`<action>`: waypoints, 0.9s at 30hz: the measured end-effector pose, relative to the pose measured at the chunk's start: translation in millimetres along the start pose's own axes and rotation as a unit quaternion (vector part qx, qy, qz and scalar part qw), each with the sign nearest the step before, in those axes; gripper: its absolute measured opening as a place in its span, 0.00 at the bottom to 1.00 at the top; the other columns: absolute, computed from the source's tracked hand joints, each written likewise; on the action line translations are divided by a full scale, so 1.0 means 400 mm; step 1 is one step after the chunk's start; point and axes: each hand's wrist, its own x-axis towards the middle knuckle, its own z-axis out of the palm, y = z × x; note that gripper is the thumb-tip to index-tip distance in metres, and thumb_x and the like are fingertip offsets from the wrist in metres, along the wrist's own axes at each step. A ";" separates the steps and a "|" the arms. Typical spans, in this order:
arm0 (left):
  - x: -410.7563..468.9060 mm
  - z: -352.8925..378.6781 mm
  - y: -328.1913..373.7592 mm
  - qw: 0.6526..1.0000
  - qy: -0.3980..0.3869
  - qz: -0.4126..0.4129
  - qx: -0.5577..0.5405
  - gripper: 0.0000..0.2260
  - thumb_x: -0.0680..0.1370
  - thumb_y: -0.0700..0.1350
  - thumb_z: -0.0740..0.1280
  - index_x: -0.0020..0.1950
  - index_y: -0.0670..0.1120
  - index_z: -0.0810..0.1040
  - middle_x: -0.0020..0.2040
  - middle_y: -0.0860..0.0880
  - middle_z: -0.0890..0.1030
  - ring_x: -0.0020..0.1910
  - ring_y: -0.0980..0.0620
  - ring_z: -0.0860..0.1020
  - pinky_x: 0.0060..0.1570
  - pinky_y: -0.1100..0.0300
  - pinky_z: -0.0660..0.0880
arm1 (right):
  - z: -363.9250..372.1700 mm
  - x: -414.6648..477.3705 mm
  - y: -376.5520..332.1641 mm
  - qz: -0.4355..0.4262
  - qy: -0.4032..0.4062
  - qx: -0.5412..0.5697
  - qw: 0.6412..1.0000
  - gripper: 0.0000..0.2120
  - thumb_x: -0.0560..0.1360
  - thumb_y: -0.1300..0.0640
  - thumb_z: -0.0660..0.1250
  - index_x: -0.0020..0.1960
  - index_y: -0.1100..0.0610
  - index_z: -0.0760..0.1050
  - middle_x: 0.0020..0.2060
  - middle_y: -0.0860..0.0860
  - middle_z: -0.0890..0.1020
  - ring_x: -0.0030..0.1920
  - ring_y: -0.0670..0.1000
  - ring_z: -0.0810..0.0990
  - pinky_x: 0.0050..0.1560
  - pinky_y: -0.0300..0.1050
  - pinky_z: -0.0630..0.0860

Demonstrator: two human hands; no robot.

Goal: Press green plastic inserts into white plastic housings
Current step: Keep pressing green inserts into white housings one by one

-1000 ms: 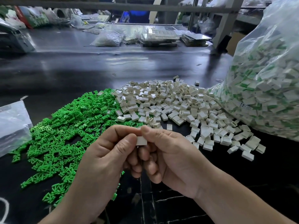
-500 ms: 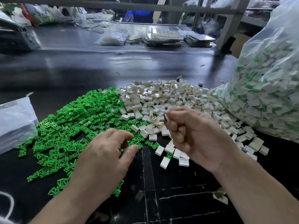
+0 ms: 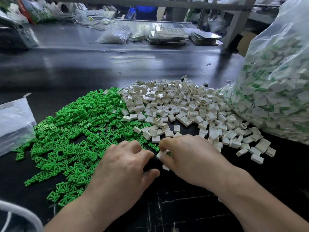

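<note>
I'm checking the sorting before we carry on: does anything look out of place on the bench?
Mostly tidy. One stray white housing lies alone on the far edge of the green inserts pile, and the two piles overlap where they meet. A small dark piece sits apart beyond the white housings.

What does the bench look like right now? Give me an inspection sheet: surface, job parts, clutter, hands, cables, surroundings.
Surface: black worktable, scratched near the front.
Job's things: pile of green inserts on the left, meeting a pile of white housings to its right; large clear bag of white-and-green pieces at far right.
Clutter: small clear plastic bag at the left edge.
Grippers: right hand pinches a white housing; left hand curls down at the green pile's edge, grasp hidden.
Cables: white cord, near-left corner.
Surroundings: far bench with bagged parts and stacked trays; grey frame post.
</note>
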 end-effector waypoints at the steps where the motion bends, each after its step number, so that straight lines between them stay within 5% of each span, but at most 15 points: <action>1: 0.000 0.002 0.000 1.000 -0.003 -0.002 -0.004 0.16 0.72 0.63 0.62 0.51 0.57 0.82 0.41 0.58 0.76 0.42 0.54 0.75 0.42 0.58 0.71 | 0.003 0.003 -0.003 -0.002 0.007 0.004 1.000 0.12 0.79 0.42 0.59 0.55 0.48 0.73 0.49 0.49 0.81 0.51 0.57 0.79 0.45 0.51 0.72; 6: 0.004 -0.003 -0.009 0.999 0.023 -0.042 0.016 0.16 0.72 0.59 0.64 0.52 0.52 0.83 0.42 0.54 0.78 0.43 0.49 0.77 0.45 0.51 0.74 | 0.015 0.011 -0.016 0.009 0.034 0.004 0.999 0.15 0.77 0.37 0.62 0.51 0.48 0.70 0.48 0.48 0.81 0.50 0.56 0.79 0.41 0.49 0.68; 11: 0.006 0.001 -0.023 0.996 0.029 -0.063 0.054 0.13 0.72 0.55 0.71 0.53 0.50 0.84 0.43 0.52 0.78 0.44 0.47 0.77 0.45 0.49 0.75 | 0.024 0.019 -0.008 0.018 0.054 0.003 0.998 0.08 0.79 0.45 0.60 0.50 0.49 0.73 0.43 0.49 0.81 0.46 0.58 0.80 0.40 0.48 0.69; 15: 0.009 0.004 -0.034 0.995 0.032 -0.061 0.069 0.14 0.70 0.54 0.73 0.52 0.49 0.84 0.43 0.51 0.78 0.43 0.47 0.77 0.43 0.50 0.74 | 0.015 0.009 0.009 0.030 0.085 0.160 0.983 0.11 0.80 0.47 0.62 0.46 0.52 0.78 0.34 0.48 0.80 0.35 0.49 0.79 0.37 0.47 0.77; 19: 0.010 0.002 -0.048 0.993 0.038 -0.055 0.095 0.10 0.68 0.51 0.75 0.48 0.51 0.84 0.40 0.52 0.78 0.39 0.47 0.76 0.39 0.51 0.71 | -0.002 0.001 0.017 0.064 0.054 0.391 0.917 0.20 0.81 0.44 0.63 0.37 0.55 0.77 0.24 0.44 0.74 0.23 0.42 0.68 0.25 0.36 0.65; 24: 0.010 0.004 -0.055 0.996 0.050 -0.034 0.070 0.06 0.70 0.52 0.74 0.44 0.52 0.83 0.39 0.54 0.79 0.39 0.48 0.77 0.39 0.52 0.71 | -0.002 0.008 0.006 0.088 -0.037 0.633 0.768 0.11 0.81 0.52 0.67 0.43 0.56 0.81 0.34 0.54 0.81 0.24 0.48 0.68 0.21 0.38 0.63; 27: 0.010 0.005 -0.058 0.996 0.051 -0.037 0.063 0.09 0.71 0.57 0.71 0.46 0.53 0.82 0.40 0.54 0.79 0.41 0.49 0.77 0.41 0.51 0.71 | -0.004 0.012 0.009 0.088 -0.054 0.685 0.721 0.08 0.80 0.56 0.67 0.45 0.57 0.81 0.37 0.56 0.83 0.22 0.47 0.68 0.20 0.36 0.62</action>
